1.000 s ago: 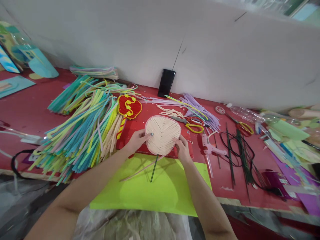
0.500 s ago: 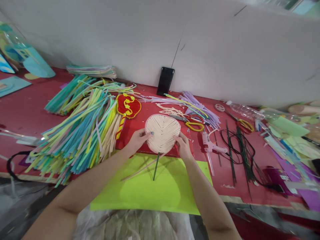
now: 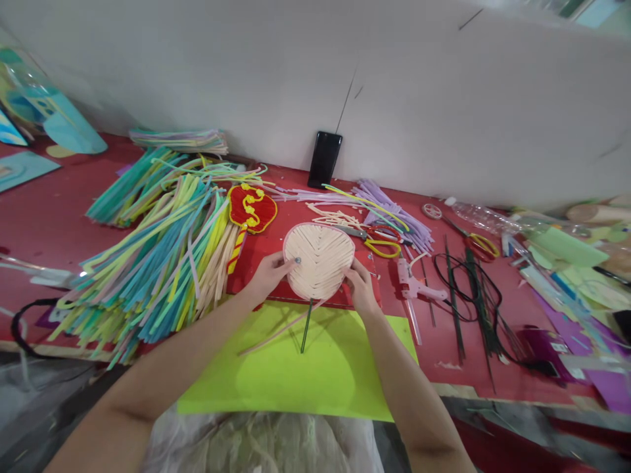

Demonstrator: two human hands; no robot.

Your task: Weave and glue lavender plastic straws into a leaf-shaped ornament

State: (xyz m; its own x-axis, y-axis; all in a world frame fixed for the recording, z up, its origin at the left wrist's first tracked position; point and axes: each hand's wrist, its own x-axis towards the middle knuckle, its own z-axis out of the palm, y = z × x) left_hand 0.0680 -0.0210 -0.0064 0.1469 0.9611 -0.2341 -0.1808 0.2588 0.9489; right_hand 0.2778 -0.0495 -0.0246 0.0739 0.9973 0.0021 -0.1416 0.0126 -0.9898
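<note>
Cream fan-shaped panel [image 3: 318, 259] between my two hands, broad face toward me. My left hand [image 3: 269, 276] pinches its left edge, thumb lying over front face, bluish spot at thumb tip. My right hand [image 3: 361, 284] pinches its lower right edge, thumb on front, other fingers curled at side. Ribbed middle of panel bare between my thumbs. Green stem [image 3: 306, 327] drops from panel's bottom, below and between my fingers, over lime sheet [image 3: 300, 387]. Loose pink strip [image 3: 273, 339] trails leftward from near stem's top.
</note>
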